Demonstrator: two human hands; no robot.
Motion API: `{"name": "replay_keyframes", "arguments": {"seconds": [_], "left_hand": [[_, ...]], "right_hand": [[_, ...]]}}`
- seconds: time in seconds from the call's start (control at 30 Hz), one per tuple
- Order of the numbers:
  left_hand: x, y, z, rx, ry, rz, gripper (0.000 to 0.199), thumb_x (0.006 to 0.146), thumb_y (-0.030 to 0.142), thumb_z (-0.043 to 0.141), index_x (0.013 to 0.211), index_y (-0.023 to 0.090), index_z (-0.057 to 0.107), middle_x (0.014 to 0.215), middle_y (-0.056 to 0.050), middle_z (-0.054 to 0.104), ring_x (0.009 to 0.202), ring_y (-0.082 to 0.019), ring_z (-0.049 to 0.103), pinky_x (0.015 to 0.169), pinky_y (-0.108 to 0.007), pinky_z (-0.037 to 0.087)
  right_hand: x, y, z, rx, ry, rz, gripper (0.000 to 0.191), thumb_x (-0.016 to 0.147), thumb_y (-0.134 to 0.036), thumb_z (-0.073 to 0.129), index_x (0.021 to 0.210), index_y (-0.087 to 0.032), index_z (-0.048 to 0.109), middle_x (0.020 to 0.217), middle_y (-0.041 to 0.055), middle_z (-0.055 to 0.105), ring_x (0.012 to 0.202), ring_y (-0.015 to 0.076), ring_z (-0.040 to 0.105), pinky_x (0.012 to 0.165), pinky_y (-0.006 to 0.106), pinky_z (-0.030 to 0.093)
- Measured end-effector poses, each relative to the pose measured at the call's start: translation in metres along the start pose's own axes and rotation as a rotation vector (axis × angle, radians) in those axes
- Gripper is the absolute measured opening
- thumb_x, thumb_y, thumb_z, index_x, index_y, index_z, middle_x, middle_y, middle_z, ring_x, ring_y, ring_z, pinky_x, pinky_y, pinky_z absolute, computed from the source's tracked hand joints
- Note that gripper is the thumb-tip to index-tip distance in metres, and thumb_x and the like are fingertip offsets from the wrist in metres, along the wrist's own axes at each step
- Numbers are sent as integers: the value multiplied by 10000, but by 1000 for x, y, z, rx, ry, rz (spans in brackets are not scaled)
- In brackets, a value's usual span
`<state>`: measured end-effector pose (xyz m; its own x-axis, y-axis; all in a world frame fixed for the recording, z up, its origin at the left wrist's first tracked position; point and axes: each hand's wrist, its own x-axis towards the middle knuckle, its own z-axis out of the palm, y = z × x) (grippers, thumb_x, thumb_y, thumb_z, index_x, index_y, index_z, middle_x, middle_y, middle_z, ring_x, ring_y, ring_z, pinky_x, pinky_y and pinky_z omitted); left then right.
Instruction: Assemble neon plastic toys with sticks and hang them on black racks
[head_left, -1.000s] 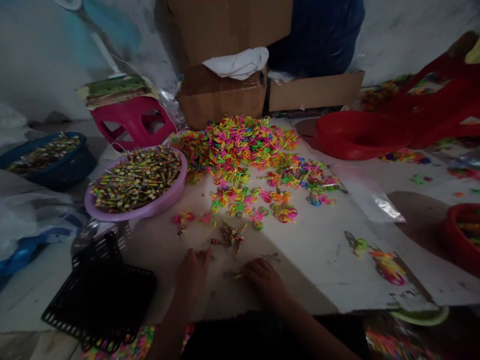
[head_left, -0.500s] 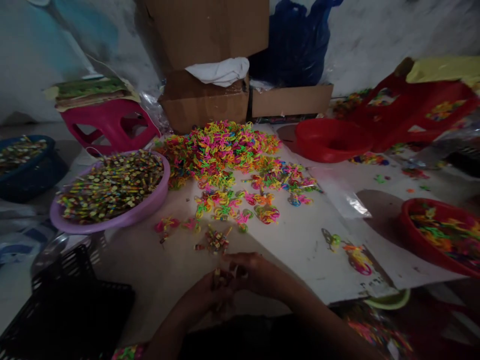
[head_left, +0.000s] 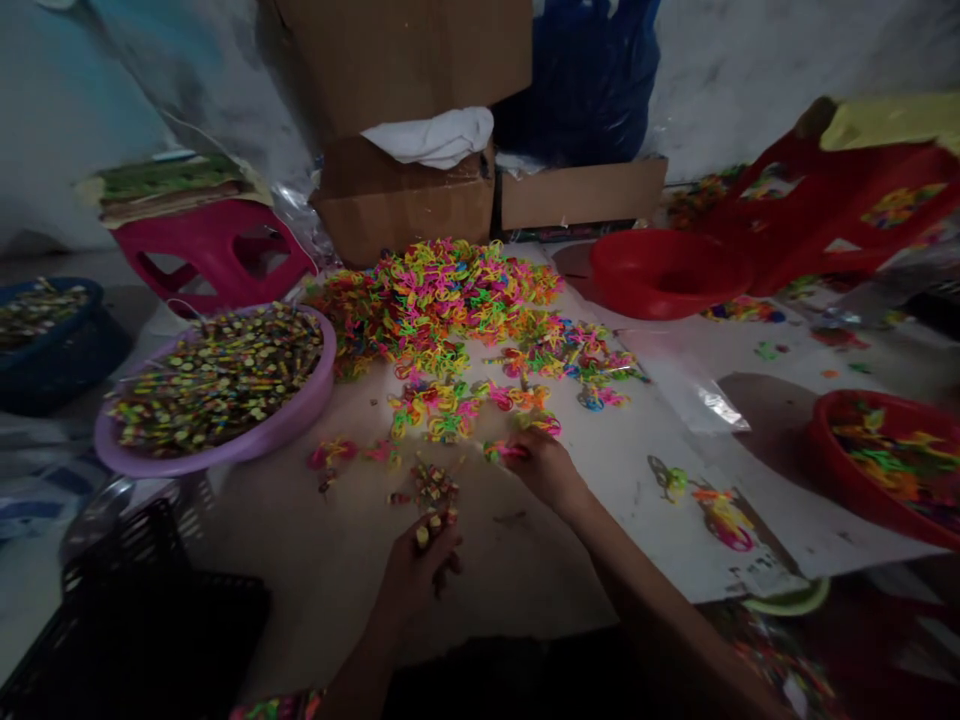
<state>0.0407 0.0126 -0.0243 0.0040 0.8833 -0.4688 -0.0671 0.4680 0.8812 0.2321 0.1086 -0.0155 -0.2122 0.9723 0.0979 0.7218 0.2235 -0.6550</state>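
Grey wall (head_left: 750,80) closed off the background, with a cardboard box (head_left: 405,205) standing before it at the back of a pale work surface (head_left: 570,570). The two hands were found apart. The left hand (head_left: 416,565), lower and nearer the body, was closed around several short sticks (head_left: 422,538), their pale round ends showing above the fingers. The right hand (head_left: 551,468) was farther forward, its fingertips at a pink-and-green plastic piece (head_left: 496,452); whether it was gripped or merely touched could not be told. Between the hands and slightly forward lay a small cluster of sticks (head_left: 435,482). Beyond, a heap of coloured plastic pieces (head_left: 450,290) reached back near the box. A lilac basin (head_left: 328,370) full of similar sticks stood at left, in front of a pink stool (head_left: 214,240). At right stood a red bowl (head_left: 821,455) containing coloured pieces.
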Motion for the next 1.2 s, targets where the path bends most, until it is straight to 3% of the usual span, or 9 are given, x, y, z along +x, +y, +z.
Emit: {"name": "replay_keyframes", "arguments": {"seconds": [0.13,0.2,0.5,0.7,0.83,0.93,1.03,1.1,1.2], "left_hand": [[-2,3,12,67,-11,42,422,648,448,652,929,139,595,543,40,526,434,-74,444,387,-177,305],[-4,8,19,76,-17,101,357,654,423,656,881,152,611,568,45,517,469,-69,437,436,-182,325],[-14,23,21,292,-2,247,231,701,381,604,691,153,639,551,31,507,511,-95,439,502,-209,359],[-16,20,23,366,-126,408,173,728,314,589,748,179,695,704,-31,608,696,-156,549,632,-244,437],[-6,6,30,321,-159,250,316,729,412,569,859,149,687,656,-32,612,535,-123,520,478,-225,428],[7,-9,28,276,-26,88,482,686,500,572,969,115,641,557,-1,588,418,-97,474,382,-206,390],[19,-18,21,219,68,40,551,610,529,623,973,115,607,511,25,561,403,-102,496,354,-192,370],[24,-16,17,186,59,62,531,590,523,641,945,132,588,501,41,549,382,-92,486,359,-190,371],[27,-8,16,143,35,98,490,617,527,621,924,150,561,533,37,565,380,-87,493,363,-189,374]], "right_hand": [[-51,-25,8,658,33,271,316,803,-451,471,653,-177,520,511,-16,515,456,102,462,459,215,383],[-64,-37,16,820,-1,330,329,772,-470,507,606,-187,484,452,-42,462,407,82,405,413,199,345],[-70,-47,16,858,-12,300,333,744,-462,521,559,-195,445,466,-58,390,430,74,354,411,196,308],[-74,-52,20,841,4,348,339,746,-478,503,567,-204,416,457,-71,356,397,71,337,388,196,284],[-65,-36,12,651,-34,335,313,792,-408,451,561,-200,427,436,-58,402,389,77,374,397,192,297],[-51,-4,-13,134,-81,309,240,785,-305,493,586,-183,545,534,3,558,484,113,492,472,211,349],[-29,31,-38,-332,128,273,146,793,-264,518,818,-191,642,838,79,648,721,186,583,613,262,417],[-10,49,-45,-434,191,126,218,801,-248,523,985,-190,625,1021,107,618,883,214,569,729,293,430],[14,63,-45,-421,97,-63,216,777,-216,554,976,-184,634,989,102,626,886,209,569,780,303,434]]}}
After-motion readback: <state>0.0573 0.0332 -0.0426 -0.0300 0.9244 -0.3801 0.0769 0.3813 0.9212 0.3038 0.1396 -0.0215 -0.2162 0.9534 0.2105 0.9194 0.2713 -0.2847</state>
